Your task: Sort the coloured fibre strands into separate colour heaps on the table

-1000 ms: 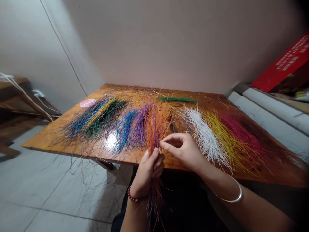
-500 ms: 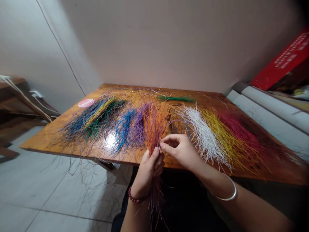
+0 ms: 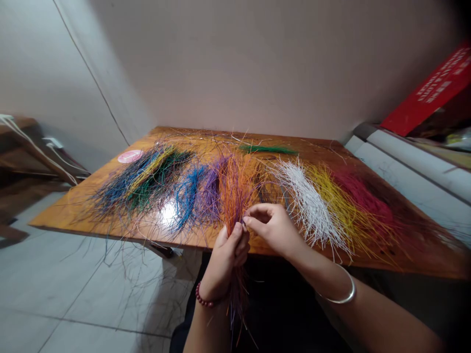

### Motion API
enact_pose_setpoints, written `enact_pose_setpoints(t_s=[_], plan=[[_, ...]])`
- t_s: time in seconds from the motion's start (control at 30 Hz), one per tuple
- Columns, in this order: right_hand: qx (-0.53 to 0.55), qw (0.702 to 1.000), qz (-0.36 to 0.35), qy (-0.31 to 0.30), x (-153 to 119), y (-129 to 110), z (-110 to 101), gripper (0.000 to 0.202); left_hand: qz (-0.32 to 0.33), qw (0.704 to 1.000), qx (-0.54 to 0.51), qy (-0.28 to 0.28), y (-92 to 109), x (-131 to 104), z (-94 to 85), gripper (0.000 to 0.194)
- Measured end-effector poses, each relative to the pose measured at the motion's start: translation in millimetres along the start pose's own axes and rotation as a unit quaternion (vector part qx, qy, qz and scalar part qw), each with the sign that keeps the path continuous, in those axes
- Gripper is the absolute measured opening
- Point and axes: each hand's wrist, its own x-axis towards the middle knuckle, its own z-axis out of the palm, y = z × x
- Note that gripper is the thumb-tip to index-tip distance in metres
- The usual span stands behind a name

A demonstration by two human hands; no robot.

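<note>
My left hand [image 3: 231, 247] is wrapped round a bundle of orange and purple strands [image 3: 235, 191], thin and wiry; their tops fan out above the fist and their tails hang below it. Close beside it, my right hand [image 3: 270, 226] pinches at the bundle's right side with thumb and forefinger. What sits between those fingertips is too small to make out. Left of the bundle lie purple strands [image 3: 211, 189] and blue strands [image 3: 189, 196]. White strands [image 3: 312, 208] lie to the right of my right hand.
Yellow strands [image 3: 336, 208] and magenta strands [image 3: 368, 198] lie at the table's right. Dark blue, yellow and green strands [image 3: 147, 174] are heaped at the left by a pink disc [image 3: 130, 156]. Green strands [image 3: 270, 149] lie at the back of the wooden table [image 3: 73, 208]. A red box [image 3: 429, 93] stands far right.
Both hands keep almost the same place and hold on the bundle. The right forearm with its bangle has shifted slightly left, and the view has moved a little.
</note>
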Motion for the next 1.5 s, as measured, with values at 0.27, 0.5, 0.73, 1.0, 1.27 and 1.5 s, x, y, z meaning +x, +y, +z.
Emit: enact_pose_setpoints(t_s=[0.27,0.5,0.73,1.0,1.27,1.5], plan=[[0.109,0.994,0.005,-0.019,-2,-4,2,0.005,0.006,0.999,-0.014,0.035,2,0,2.0,0.028],[0.153,0.986,-0.022,-0.064,-6,1,5,0.010,0.007,0.999,0.005,0.039,-1,1,2.7,0.031],[0.151,0.981,-0.102,0.068,-16,-7,0,0.010,0.138,0.976,0.011,0.169,6,-4,-2.7,0.029],[0.201,0.971,-0.044,0.120,39,-55,-37,0.011,0.373,0.877,0.041,0.300,47,-35,-24.7,0.021],[0.083,0.992,0.093,-0.005,128,-29,26,0.006,0.391,0.869,0.005,0.304,60,-66,-20.5,0.019],[-0.079,0.993,0.088,-0.007,168,-11,48,0.018,0.371,0.879,0.001,0.298,59,-63,-22.6,0.017]])
